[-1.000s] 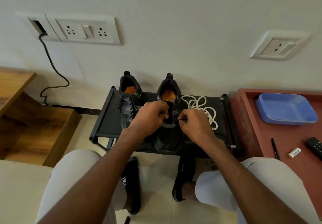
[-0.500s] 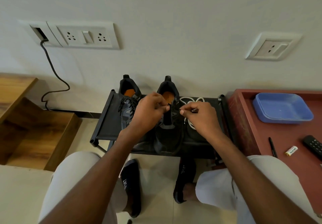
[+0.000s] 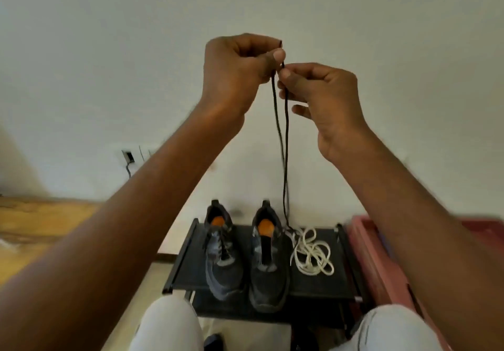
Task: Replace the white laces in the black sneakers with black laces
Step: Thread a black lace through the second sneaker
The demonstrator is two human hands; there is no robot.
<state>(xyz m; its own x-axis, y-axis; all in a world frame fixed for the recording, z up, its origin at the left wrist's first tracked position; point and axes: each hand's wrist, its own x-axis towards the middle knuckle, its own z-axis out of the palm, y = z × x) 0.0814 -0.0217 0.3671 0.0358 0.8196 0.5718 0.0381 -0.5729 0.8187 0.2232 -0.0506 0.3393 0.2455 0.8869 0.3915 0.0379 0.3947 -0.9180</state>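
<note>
Home: shoe rack (image 3: 188, 263), wall socket (image 3: 128, 156).

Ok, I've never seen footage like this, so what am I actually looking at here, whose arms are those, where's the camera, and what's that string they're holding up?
There is no machine here. A person wears a wide-angle camera on the head, so you look forward and down along their own two bare arms.

Both hands are raised in front of a pale wall. The left hand and the right hand each pinch the black lace near its top. Its two strands hang down toward the right sneaker.

Below stands a low black rack holding two black sneakers. The left sneaker looks already laced in black. The right one shows a bare tongue. Beside it on the rack lies the white lace in a loose heap.

The pale shapes at the bottom are the person's knees.
</note>
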